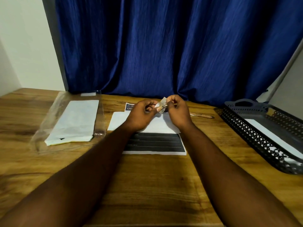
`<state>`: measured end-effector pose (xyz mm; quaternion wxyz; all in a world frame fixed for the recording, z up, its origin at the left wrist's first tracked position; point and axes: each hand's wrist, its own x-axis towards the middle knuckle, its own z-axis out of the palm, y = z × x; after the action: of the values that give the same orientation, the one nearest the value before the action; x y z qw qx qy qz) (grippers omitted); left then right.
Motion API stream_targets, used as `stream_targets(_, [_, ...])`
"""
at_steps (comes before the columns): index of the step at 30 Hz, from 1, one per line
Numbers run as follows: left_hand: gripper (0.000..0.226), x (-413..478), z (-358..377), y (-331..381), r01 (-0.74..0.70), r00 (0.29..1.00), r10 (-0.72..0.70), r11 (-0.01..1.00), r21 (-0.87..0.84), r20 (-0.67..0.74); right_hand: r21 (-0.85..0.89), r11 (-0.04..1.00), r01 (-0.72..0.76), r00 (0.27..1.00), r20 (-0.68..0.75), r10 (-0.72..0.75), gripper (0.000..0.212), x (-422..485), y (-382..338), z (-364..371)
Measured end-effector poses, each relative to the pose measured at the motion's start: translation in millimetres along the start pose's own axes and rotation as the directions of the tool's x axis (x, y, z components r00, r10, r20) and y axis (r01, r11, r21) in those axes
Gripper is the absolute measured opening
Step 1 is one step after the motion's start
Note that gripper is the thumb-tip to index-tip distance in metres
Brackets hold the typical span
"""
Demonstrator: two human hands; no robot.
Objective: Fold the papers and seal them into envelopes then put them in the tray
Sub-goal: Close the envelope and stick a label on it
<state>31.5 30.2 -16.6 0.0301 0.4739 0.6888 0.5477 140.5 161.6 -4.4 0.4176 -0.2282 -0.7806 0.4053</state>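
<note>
Where the wooden table (147, 181) meets the white wall at far left, a clear plastic sleeve (49, 122) lies flat with a stack of white envelopes (75, 122) inside it, its open end toward the blue curtain (164, 46). Right of that, at table centre, a white envelope (119, 121) rests on top of a printed paper (155, 144) whose dark band shows below it and whose dark header shows above. Over this envelope both hands are raised: the left hand (141, 114) and the right hand (177, 110) are curled, fingertips pinching a small crumpled pale scrap (161, 105) between them; what it is cannot be told. Just right of the right hand a pen (202, 115) lies on the wood. At far right sits a dark perforated tray (255, 136) with a handle, one white envelope (272, 136) lying flat inside it
</note>
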Motion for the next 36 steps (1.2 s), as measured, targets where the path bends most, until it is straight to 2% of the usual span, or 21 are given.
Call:
stream_targets(2, [0.034,-1,1,-1,-0.019,1.0,0.018,0.999,0.038,0.014,0.13,0.981,-0.145,0.986,-0.057,0.154,0.015,2,-3,0])
stream_targets(4, [0.035,-1,1,-1,-0.03,1.0,0.029,0.997,0.072,0.012,0.3,0.91,-0.286,0.942,-0.085,0.324,0.016,4,-8,-4])
stream_targets(7, [0.029,-3,-1,-4,-0.018,0.999,0.019,0.999,0.036,-0.032,0.489,0.736,-0.467,0.859,0.054,0.509,0.017,4,-14,-13])
stream_targets(10, [0.024,-2,-3,-7,-0.005,0.992,-0.001,0.999,-0.05,-0.124,0.496,0.64,-0.587,0.806,0.281,0.521,0.012,3,-15,-14])
stream_targets(13, [0.027,1,-3,-11,0.019,0.983,-0.036,0.995,-0.097,-0.178,0.495,0.562,-0.663,0.748,0.465,0.473,0.02,-3,-17,-12])
stream_targets(15, [0.028,2,-2,-11,0.023,0.981,-0.038,0.997,-0.079,-0.189,0.521,0.517,-0.679,0.732,0.53,0.428,0.022,-5,-21,-11])
stream_targets(17, [0.03,2,-1,-12,0.013,0.981,-0.023,0.998,-0.055,-0.192,0.548,0.494,-0.675,0.737,0.535,0.413,0.02,-4,-22,-11])
stream_targets(22, [0.033,0,1,-12,-0.06,0.99,0.065,0.997,0.04,-0.126,0.558,0.593,-0.58,0.813,0.435,0.386,0.016,-3,-16,-8])
stream_targets(27, [0.029,0,1,-12,-0.076,0.987,0.081,0.996,0.039,-0.142,0.493,0.706,-0.508,0.856,0.378,0.352,0.021,-1,-13,-4])
stream_targets(31, [0.035,-3,3,-8,-0.059,0.986,0.071,0.995,0.083,-0.148,0.508,0.714,-0.482,0.876,0.307,0.372,0.019,4,-14,-4])
stream_targets(33, [0.039,-5,4,-7,-0.022,0.992,0.041,0.986,0.165,-0.115,0.485,0.758,-0.436,0.898,0.181,0.4,0.016,14,-8,-10])
stream_targets(34, [0.041,-6,5,-6,-0.017,0.996,0.035,0.976,0.217,-0.08,0.419,0.819,-0.393,0.915,0.087,0.394,0.015,19,-1,-16])
stream_targets(36, [0.047,-7,6,-3,-0.033,0.999,0.028,0.942,0.333,0.023,0.159,0.94,-0.303,0.942,-0.101,0.32,0.014,28,16,-30])
